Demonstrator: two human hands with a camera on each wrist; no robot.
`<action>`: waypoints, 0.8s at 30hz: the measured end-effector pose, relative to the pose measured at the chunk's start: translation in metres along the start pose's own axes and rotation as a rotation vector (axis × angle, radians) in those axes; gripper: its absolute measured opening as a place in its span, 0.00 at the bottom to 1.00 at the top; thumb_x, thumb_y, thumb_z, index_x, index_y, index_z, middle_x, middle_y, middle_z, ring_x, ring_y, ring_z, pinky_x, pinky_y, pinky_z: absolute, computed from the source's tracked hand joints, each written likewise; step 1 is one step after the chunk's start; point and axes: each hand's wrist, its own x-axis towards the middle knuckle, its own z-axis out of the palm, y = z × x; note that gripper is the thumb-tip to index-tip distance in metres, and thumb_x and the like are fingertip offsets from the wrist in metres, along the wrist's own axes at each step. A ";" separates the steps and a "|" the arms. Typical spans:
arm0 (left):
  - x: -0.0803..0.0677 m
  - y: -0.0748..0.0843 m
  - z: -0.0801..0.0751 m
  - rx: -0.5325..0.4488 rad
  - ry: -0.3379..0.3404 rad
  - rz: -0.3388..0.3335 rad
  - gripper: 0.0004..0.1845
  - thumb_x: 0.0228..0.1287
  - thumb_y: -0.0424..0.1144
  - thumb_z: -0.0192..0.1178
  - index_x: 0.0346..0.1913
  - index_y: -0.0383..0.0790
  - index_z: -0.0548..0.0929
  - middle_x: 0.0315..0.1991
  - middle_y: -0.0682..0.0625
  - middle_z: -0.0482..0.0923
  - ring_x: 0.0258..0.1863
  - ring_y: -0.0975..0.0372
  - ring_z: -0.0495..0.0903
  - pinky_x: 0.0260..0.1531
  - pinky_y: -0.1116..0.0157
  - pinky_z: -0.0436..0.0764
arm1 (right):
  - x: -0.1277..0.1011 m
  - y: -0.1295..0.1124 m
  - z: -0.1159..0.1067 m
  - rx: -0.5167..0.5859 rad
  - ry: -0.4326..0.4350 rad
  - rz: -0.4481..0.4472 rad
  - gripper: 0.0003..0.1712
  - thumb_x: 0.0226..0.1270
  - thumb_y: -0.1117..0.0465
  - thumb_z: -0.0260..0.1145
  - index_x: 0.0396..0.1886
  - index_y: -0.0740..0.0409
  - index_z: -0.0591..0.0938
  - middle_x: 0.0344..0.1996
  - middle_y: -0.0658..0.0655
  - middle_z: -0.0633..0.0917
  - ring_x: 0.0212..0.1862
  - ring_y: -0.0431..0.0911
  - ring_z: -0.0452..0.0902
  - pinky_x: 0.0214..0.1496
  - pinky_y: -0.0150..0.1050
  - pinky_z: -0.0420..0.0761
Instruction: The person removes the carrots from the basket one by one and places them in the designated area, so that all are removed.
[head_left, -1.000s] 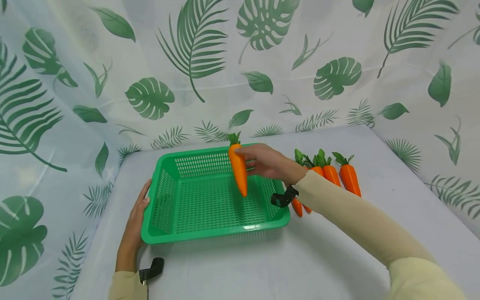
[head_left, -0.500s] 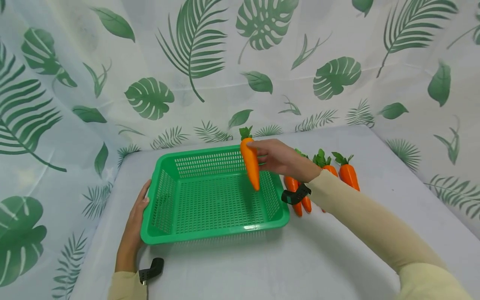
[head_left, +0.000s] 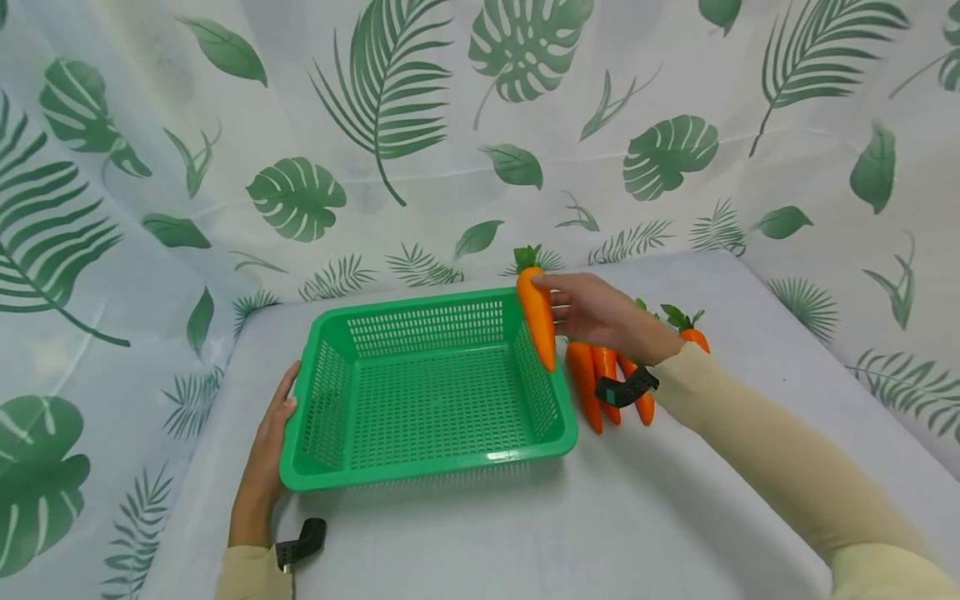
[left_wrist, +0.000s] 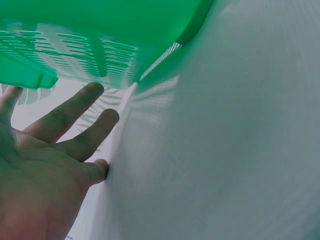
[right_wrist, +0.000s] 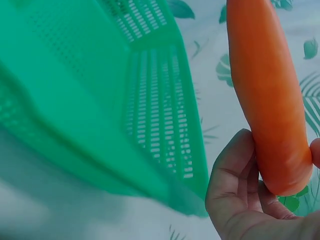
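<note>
While gripped: carrot (head_left: 537, 318) in right hand (head_left: 592, 312)

From the head view, our right hand (head_left: 600, 315) and sleeve hid most of the carrots on the table (head_left: 609, 379). The right wrist view cut off the held carrot (right_wrist: 267, 95) at its top, and the basket (right_wrist: 100, 100) appeared blurred.

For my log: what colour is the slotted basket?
Green. The basket shows best in the head view.
</note>
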 end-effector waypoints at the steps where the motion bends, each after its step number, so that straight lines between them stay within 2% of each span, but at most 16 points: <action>1: 0.000 0.000 0.000 0.003 0.000 0.001 0.31 0.90 0.56 0.33 0.89 0.64 0.48 0.88 0.55 0.42 0.80 0.56 0.48 0.70 0.57 0.54 | -0.001 0.000 -0.003 -0.002 0.003 -0.001 0.22 0.87 0.54 0.58 0.67 0.64 0.73 0.55 0.61 0.78 0.54 0.53 0.76 0.56 0.43 0.82; 6: 0.002 0.001 0.000 0.012 0.010 -0.005 0.31 0.90 0.57 0.33 0.89 0.64 0.48 0.88 0.56 0.42 0.77 0.60 0.52 0.68 0.58 0.56 | -0.008 -0.001 -0.016 -0.005 0.015 -0.007 0.21 0.87 0.53 0.58 0.65 0.63 0.73 0.48 0.57 0.81 0.48 0.50 0.78 0.52 0.42 0.82; 8: 0.003 0.001 0.000 0.010 0.013 -0.007 0.31 0.90 0.56 0.33 0.89 0.64 0.47 0.88 0.55 0.41 0.76 0.60 0.52 0.68 0.59 0.56 | -0.010 -0.001 -0.018 -0.001 0.020 -0.005 0.21 0.87 0.52 0.59 0.66 0.63 0.73 0.48 0.57 0.80 0.48 0.50 0.78 0.53 0.42 0.81; 13: 0.003 0.001 -0.001 0.000 0.001 -0.002 0.31 0.90 0.56 0.33 0.89 0.63 0.47 0.88 0.54 0.40 0.79 0.57 0.50 0.69 0.59 0.55 | -0.014 -0.001 -0.026 0.035 0.048 0.015 0.22 0.87 0.52 0.58 0.68 0.61 0.70 0.56 0.60 0.74 0.55 0.52 0.75 0.57 0.41 0.81; 16: 0.003 0.001 -0.001 -0.002 0.002 0.003 0.31 0.90 0.55 0.33 0.89 0.62 0.47 0.88 0.53 0.41 0.77 0.59 0.52 0.68 0.59 0.56 | -0.017 0.000 -0.032 0.062 0.058 0.022 0.24 0.87 0.52 0.58 0.70 0.60 0.69 0.59 0.61 0.73 0.59 0.54 0.73 0.59 0.42 0.81; 20: 0.002 0.000 -0.002 0.006 0.004 0.004 0.31 0.90 0.55 0.33 0.89 0.62 0.47 0.88 0.52 0.41 0.74 0.64 0.54 0.67 0.60 0.56 | -0.021 0.002 -0.043 0.118 0.076 0.026 0.26 0.86 0.52 0.61 0.72 0.59 0.68 0.59 0.59 0.75 0.61 0.54 0.72 0.59 0.43 0.81; 24: 0.000 -0.001 -0.002 0.013 0.003 0.000 0.31 0.90 0.55 0.33 0.89 0.62 0.47 0.88 0.52 0.41 0.73 0.63 0.54 0.65 0.60 0.57 | -0.025 0.004 -0.053 0.158 0.095 0.037 0.26 0.85 0.52 0.62 0.72 0.57 0.67 0.60 0.58 0.74 0.65 0.55 0.69 0.61 0.44 0.81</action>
